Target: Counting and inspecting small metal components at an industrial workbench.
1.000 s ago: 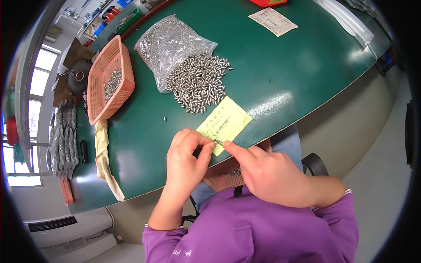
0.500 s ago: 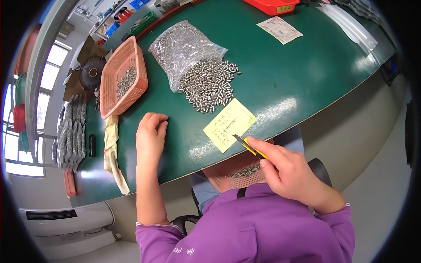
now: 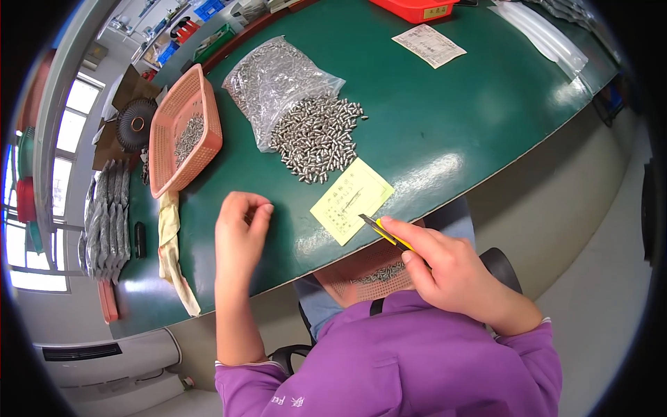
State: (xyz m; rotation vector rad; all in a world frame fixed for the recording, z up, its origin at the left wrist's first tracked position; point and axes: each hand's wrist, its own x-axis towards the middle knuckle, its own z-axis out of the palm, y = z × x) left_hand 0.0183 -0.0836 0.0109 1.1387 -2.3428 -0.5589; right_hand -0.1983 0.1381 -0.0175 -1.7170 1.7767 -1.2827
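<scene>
My right hand point(image 3: 451, 274) is closed around a yellow and black utility knife point(image 3: 390, 235), whose blade tip points at the yellow-green paper slip point(image 3: 351, 198). The slip lies on the green table just nearer to me than a heap of small metal pins point(image 3: 319, 142). That heap spills from the mouth of a clear plastic bag point(image 3: 267, 80) full of the same pins. Over the table left of the slip, my left hand point(image 3: 240, 226) has its fingers curled with thumb and forefinger close together; whatever they hold, if anything, is hidden.
A pink basket point(image 3: 212, 132) with some pins stands at the left on the green table point(image 3: 445, 125), beside a pale cloth strip point(image 3: 169, 240) and stacked grey packets point(image 3: 108, 219). Another pink basket point(image 3: 340, 288) rests below the table edge. Far off are a red tray point(image 3: 410, 10) and a printed sheet point(image 3: 427, 45).
The view has shifted slightly, moving the table things left in the picture. My left hand has come a little nearer to me and to the right. The knife stays in my right hand.
</scene>
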